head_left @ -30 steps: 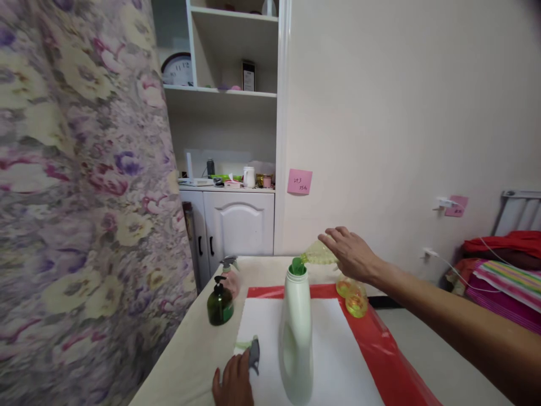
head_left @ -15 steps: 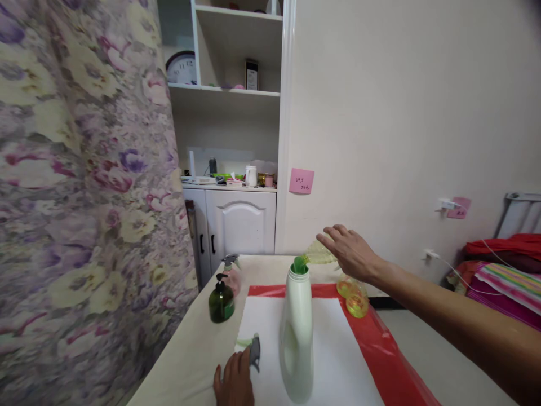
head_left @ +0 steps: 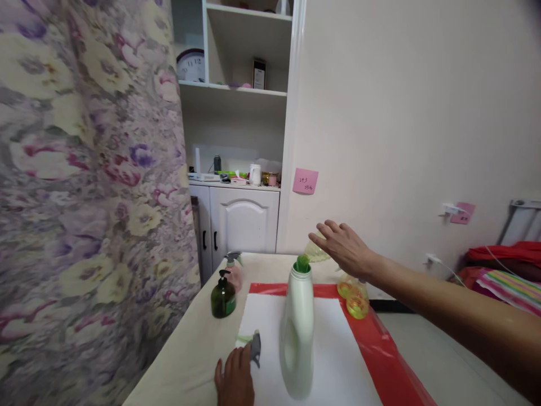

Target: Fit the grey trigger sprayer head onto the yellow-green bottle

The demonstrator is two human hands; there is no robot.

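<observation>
A tall white detergent bottle (head_left: 298, 332) stands upright on a white sheet (head_left: 333, 361) over a red mat (head_left: 393, 372). A green-tipped clear refill pouch (head_left: 315, 252) is tilted with its spout (head_left: 302, 263) at the bottle's mouth. My right hand (head_left: 342, 246) covers the pouch from above, fingers partly spread over it. My left hand (head_left: 234, 380) rests at the table's near edge, closed on a small grey trigger sprayer (head_left: 255, 348) lying on the sheet.
A dark green pump bottle (head_left: 222, 295) and a pink spray bottle (head_left: 234, 270) stand on the left of the table (head_left: 198, 349). A yellow-green bottle (head_left: 355, 296) lies at the mat's far right. A floral curtain (head_left: 84, 197) hangs close on the left; cabinet (head_left: 243, 220) and shelves behind.
The view has swung slightly left. My right hand has shifted a little left and up with the pouch. The left hand stays on the sprayer.
</observation>
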